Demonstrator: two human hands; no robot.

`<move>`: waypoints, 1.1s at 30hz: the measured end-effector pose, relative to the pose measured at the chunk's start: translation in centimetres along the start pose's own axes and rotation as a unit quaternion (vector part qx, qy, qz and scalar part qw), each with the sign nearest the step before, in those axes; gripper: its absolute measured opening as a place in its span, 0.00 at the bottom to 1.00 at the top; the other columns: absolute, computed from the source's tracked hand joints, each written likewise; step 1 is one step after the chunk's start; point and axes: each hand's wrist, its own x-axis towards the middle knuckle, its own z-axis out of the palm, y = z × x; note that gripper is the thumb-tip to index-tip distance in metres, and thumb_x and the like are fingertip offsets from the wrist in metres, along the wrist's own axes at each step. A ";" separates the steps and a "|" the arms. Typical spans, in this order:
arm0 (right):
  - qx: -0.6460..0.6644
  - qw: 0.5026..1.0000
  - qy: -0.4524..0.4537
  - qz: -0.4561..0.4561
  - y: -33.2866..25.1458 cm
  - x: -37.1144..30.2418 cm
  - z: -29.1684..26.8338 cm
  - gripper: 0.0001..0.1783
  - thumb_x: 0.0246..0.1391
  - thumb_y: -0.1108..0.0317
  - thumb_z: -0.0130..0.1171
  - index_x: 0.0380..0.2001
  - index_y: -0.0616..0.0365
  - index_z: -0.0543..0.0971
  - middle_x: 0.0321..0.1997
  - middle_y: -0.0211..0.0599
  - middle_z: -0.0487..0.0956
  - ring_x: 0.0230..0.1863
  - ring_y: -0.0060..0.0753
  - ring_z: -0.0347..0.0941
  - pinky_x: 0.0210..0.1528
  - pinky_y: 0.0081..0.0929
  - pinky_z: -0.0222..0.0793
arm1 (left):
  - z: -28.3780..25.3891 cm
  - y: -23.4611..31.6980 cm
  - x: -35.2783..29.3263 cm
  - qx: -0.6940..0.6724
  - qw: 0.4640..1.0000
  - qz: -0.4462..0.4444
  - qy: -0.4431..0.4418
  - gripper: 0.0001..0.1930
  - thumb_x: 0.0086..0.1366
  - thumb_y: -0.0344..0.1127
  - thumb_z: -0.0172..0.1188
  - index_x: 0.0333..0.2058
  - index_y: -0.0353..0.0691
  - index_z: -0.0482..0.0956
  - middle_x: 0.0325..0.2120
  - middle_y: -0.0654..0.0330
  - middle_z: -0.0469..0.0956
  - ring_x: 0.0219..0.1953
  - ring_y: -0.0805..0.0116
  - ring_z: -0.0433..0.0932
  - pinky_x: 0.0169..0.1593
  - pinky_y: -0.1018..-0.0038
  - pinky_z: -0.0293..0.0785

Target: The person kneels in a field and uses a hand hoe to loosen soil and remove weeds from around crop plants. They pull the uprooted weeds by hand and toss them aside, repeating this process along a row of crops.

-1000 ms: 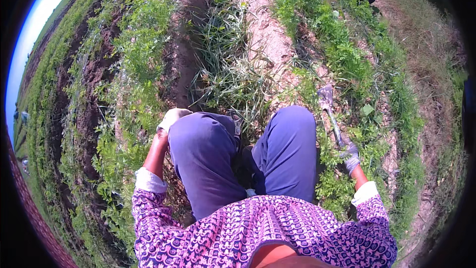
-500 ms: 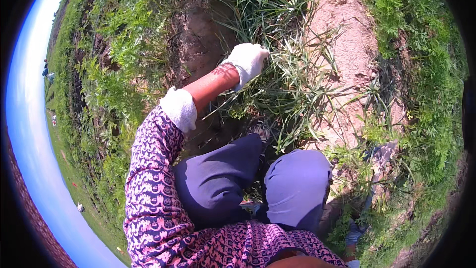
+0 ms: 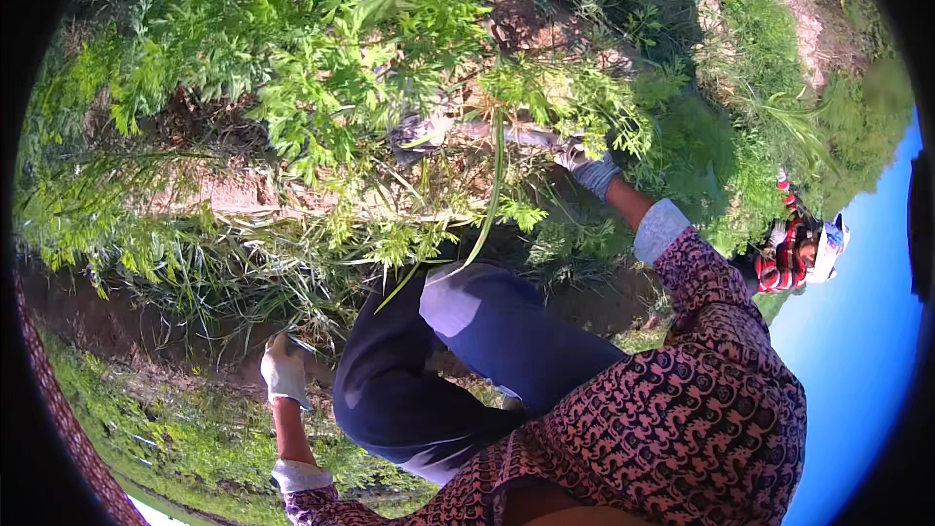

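My right hand (image 3: 589, 168), in a pale knitted glove, is closed round the handle end of a hand hoe (image 3: 419, 134). The hoe's grey blade points left among feathery green plants (image 3: 331, 88), which partly cover its shaft. At the lower left, my left hand (image 3: 283, 370), in a whitish glove with soiled fingertips, is curled beside flattened grass (image 3: 243, 292) over bare soil. Whatever its fingers hold, if anything, is hidden. A long grass blade (image 3: 499, 175) crosses the view between my hands, in front of my knee.
My bent knees in dark blue trousers (image 3: 516, 321) are between my arms. Another person in a red and black checked top (image 3: 787, 248) is bent over at the right. Dry soil (image 3: 224, 190) runs between the plant rows, and a shadow (image 3: 662, 24) falls across the upper right.
The view has swung to the right. My right hand with the hoe and the other person now show clearly. My left hand now appears at the lower left, beside the grass.
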 end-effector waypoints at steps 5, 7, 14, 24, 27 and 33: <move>-0.443 0.880 0.100 -0.137 -1.4 -3.7 12.6 0.21 0.43 0.75 0.66 0.42 0.63 0.73 0.40 0.40 0.79 0.39 0.31 0.76 0.42 0.28 0.73 | -1.8 4.1 -7.9 0.009 0.996 -0.059 -0.068 0.21 0.51 0.31 0.62 0.46 0.32 0.76 0.42 0.48 0.78 0.42 0.53 0.79 0.46 0.67 0.73; -0.517 0.834 0.075 -0.177 -3.1 -5.6 15.4 0.17 0.47 0.70 0.65 0.41 0.61 0.74 0.33 0.37 0.79 0.33 0.30 0.74 0.37 0.28 0.71 | -2.1 5.4 -9.5 -0.017 0.999 0.006 -0.029 0.16 0.55 0.34 0.62 0.43 0.37 0.79 0.36 0.51 0.80 0.35 0.61 0.80 0.39 0.68 0.74; -0.650 0.738 -0.028 -0.179 -4.0 -5.9 19.0 0.15 0.48 0.61 0.60 0.40 0.49 0.75 0.28 0.39 0.78 0.31 0.43 0.75 0.37 0.39 0.69 | -7.2 19.7 -11.7 -0.039 0.996 0.074 -0.032 0.17 0.56 0.25 0.57 0.46 0.33 0.76 0.46 0.50 0.77 0.43 0.58 0.79 0.45 0.71 0.74; -0.528 0.838 0.049 -0.129 -5.9 -21.2 32.1 0.13 0.49 0.65 0.56 0.40 0.45 0.79 0.26 0.37 0.80 0.29 0.42 0.77 0.34 0.35 0.72 | -11.1 39.4 -12.7 -0.035 0.939 0.340 0.042 0.14 0.55 0.23 0.57 0.43 0.36 0.78 0.42 0.52 0.78 0.39 0.57 0.80 0.41 0.71 0.76; -0.381 0.915 0.094 -0.095 -5.3 -26.7 29.1 0.18 0.45 0.65 0.62 0.43 0.48 0.79 0.27 0.35 0.80 0.30 0.35 0.78 0.37 0.28 0.74 | -9.8 43.6 -9.6 0.009 0.888 0.459 0.020 0.14 0.56 0.22 0.56 0.43 0.35 0.78 0.43 0.53 0.78 0.41 0.59 0.79 0.44 0.73 0.74; -0.324 0.904 0.239 -0.143 -1.2 -34.1 21.7 0.29 0.35 0.75 0.70 0.47 0.55 0.76 0.41 0.38 0.81 0.40 0.30 0.78 0.46 0.25 0.74 | -2.2 50.3 1.3 0.236 0.782 0.539 -0.203 0.20 0.56 0.28 0.57 0.49 0.43 0.75 0.46 0.53 0.76 0.47 0.53 0.75 0.53 0.67 0.71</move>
